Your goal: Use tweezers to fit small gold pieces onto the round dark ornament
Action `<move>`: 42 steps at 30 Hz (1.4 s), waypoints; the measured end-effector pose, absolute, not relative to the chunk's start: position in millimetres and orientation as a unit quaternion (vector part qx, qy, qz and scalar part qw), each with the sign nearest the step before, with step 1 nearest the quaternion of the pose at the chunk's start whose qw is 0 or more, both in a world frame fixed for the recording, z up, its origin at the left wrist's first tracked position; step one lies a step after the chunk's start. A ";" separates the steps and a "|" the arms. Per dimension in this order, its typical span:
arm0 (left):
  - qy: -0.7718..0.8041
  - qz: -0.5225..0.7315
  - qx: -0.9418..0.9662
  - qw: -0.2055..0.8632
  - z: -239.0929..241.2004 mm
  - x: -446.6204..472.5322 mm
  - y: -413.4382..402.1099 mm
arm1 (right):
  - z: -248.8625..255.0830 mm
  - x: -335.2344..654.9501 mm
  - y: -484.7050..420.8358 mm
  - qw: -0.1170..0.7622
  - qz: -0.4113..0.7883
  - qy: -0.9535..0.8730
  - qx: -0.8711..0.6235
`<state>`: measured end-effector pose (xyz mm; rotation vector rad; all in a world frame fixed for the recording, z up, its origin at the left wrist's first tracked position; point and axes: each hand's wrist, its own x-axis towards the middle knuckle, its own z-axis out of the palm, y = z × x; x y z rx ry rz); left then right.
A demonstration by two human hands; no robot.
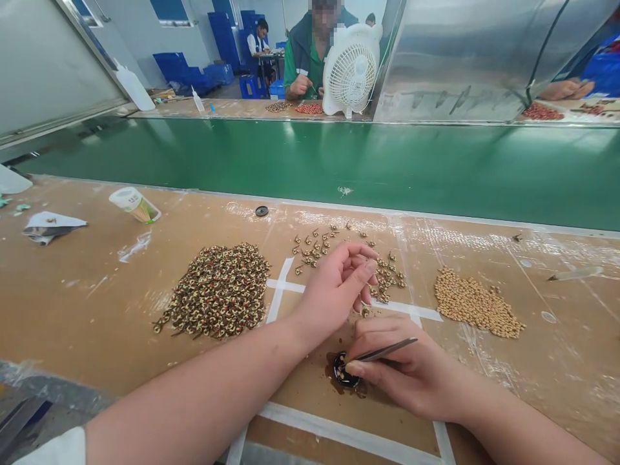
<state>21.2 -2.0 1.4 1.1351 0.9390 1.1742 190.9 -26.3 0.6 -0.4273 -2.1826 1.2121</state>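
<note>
My right hand (pixel 402 368) grips metal tweezers (pixel 389 349), their tips down at a small black dish (pixel 345 381). Dark liquid and a few pale bits show in the dish, and a brown wet stain surrounds it. Just above, my left hand (pixel 339 278) is curled with thumb and fingers pressed together; whatever is between them is too small to make out. Around its fingertips lie small dark-and-gold pieces with thin stems (pixel 386 279). Left of that hand is a large pile of dark, cream and red pieces (pixel 220 290). A pile of tan bead-like pieces (pixel 472 302) lies to the right.
White tape strips (pixel 339 434) mark the brown tabletop. A black cap (pixel 261 211), a white cup (pixel 134 205) and a foil packet (pixel 52 226) lie to the left, a thin clear tube (pixel 576 274) far right. Beyond the green belt (pixel 300 158), a person sits behind a white fan (pixel 352 70).
</note>
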 end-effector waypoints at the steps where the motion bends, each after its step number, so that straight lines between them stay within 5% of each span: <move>1: 0.403 0.501 0.488 0.590 1.5 21.2 -2.1 | 1.4 191.3 -26.0 0.303 0.455 -0.821 -0.164; 17: 0.454 0.424 0.526 0.580 4.2 22.1 -11.0 | 2.2 210.5 4.7 0.571 0.573 -0.456 -0.371; 42: 0.456 0.415 0.547 0.565 1.8 22.0 -17.2 | -5.6 213.2 3.6 0.532 0.539 -0.486 -0.436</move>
